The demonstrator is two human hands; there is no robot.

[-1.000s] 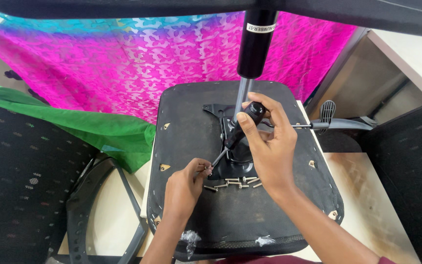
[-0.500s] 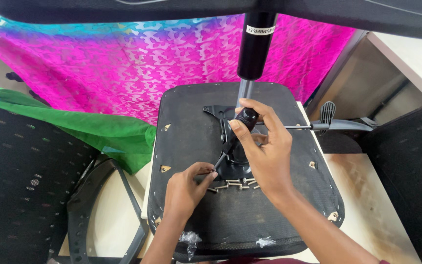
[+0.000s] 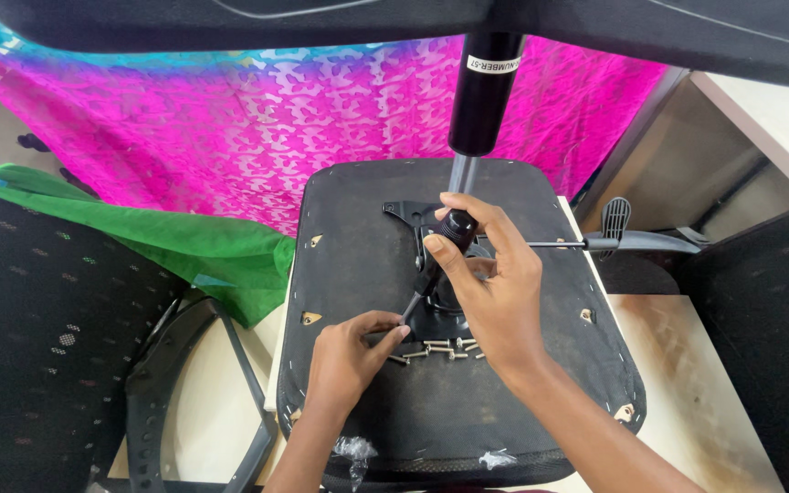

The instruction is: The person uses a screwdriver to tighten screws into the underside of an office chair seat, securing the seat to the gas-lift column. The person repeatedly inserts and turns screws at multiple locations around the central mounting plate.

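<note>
While right hand [image 3: 495,292] grips the screwdriver [image 3: 436,265] handle | shaft slants near-left to left hand [image 3: 349,351], fingers pinched at tip | screws [image 3: 436,350] just right, on upturned chair seat [image 3: 367,228].

Right hand [image 3: 495,283] curled high, left hand [image 3: 349,361] pinching (fingertips together).

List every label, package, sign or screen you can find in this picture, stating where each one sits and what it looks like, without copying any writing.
Label: a narrow white band with dark print, wrapped round the black cylinder that rises above the upturned seat.
No packages, signs or screens show.
</note>
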